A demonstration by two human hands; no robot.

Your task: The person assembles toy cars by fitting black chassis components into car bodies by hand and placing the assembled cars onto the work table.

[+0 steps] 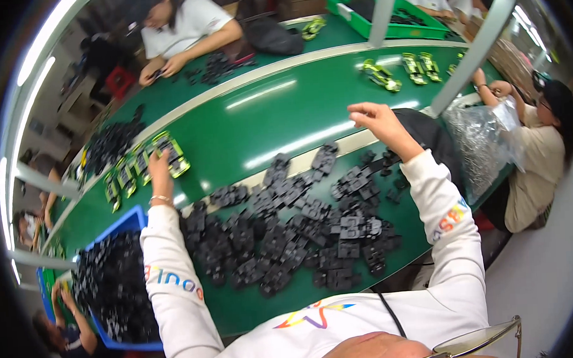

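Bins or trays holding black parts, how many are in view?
2 clearly: the blue bin on your left and the green tray near the view's top. A partly hidden container at the left edge may be another; its contents are unclear.

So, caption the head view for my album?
Left hand at green pieces, right hand over the table, black parts heaped nearby.

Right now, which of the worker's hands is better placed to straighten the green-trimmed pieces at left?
Likely the left hand: it is at the right end of the row of green-trimmed pieces, while the right hand hangs well off to the right, apparently empty.
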